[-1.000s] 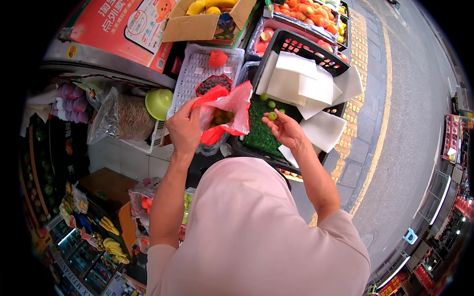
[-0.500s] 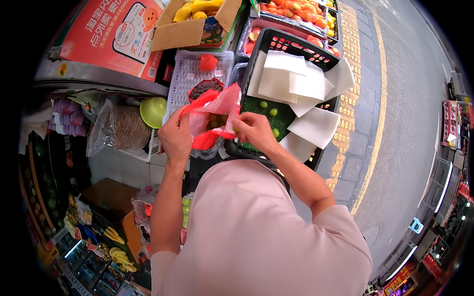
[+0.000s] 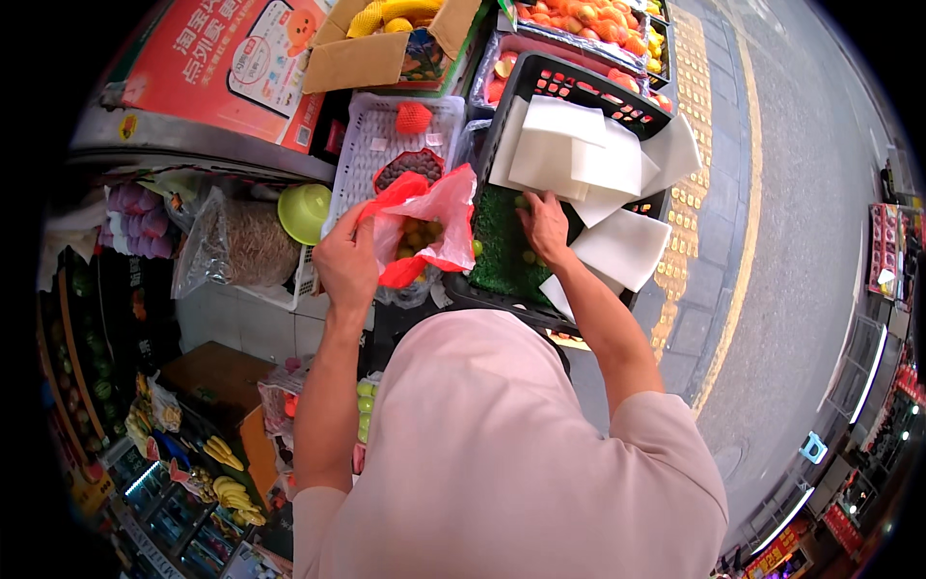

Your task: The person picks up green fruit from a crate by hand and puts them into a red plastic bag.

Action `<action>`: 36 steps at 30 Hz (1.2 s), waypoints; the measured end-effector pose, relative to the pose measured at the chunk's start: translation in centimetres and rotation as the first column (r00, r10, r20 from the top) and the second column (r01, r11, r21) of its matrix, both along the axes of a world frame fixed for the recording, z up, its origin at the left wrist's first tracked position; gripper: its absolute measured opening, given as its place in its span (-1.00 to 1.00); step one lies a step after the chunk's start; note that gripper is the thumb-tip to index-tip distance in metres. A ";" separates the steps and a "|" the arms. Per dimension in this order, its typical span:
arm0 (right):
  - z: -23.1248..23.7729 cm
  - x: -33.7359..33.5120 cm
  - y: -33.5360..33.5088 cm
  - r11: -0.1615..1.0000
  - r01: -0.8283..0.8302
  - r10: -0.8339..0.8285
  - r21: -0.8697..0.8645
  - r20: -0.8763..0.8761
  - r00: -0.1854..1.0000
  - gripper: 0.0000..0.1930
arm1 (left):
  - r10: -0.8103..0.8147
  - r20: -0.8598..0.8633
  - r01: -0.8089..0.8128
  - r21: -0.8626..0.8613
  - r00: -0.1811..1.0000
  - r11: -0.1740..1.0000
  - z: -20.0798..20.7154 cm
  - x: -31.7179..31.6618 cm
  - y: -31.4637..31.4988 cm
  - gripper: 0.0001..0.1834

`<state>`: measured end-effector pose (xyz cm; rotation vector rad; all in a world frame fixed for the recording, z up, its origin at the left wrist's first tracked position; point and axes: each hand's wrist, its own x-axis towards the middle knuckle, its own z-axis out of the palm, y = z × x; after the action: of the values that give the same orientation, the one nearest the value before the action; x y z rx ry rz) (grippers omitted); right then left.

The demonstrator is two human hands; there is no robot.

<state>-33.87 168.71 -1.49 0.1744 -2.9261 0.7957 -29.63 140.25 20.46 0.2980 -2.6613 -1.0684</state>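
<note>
At a street-side fruit stall, a person's left hand (image 3: pixel 347 265) is closed on the rim of a red plastic bag (image 3: pixel 424 227), pinching the thin film so that the mouth gapes upward; small yellow-green fruit (image 3: pixel 417 234) show dimly through the bag just right of the knuckles. Beyond that grip, farther from the body, a white slotted crate (image 3: pixel 381 145) holds a heap of dark fruit and one piece in red foam netting. To the right of the bag, the right hand (image 3: pixel 545 224) reaches down into a black plastic crate (image 3: pixel 540 77), fingers curled over the small green fruit (image 3: pixel 528 258) lying on its green lining; whether they have closed on any cannot be made out. White foam sheets (image 3: pixel 588 159) are stacked and folded back just past and right of that hand.
</note>
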 end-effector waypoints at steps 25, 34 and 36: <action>-0.8 6.2 -0.7 0.876 -0.442 0.473 -0.193 0.162 0.866 -0.66 | 0.024 0.011 -0.024 -0.015 1.000 1.000 -0.3 0.2 -0.3 -0.77; -0.1 4.2 -4.3 0.890 -0.209 0.333 -0.404 0.265 0.905 -0.56 | 0.075 -0.047 -0.073 0.033 0.996 0.997 0.7 0.1 -0.5 -0.79; 0.2 3.9 -2.0 0.607 0.454 0.359 -0.652 0.735 0.576 -0.60 | 0.083 -0.083 -0.077 0.069 0.993 0.995 0.8 0.2 -1.3 -0.79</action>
<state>-30.00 166.68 -1.24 -0.5398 -2.7267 2.7309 -29.41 138.96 21.31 0.3602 -2.5203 -1.1200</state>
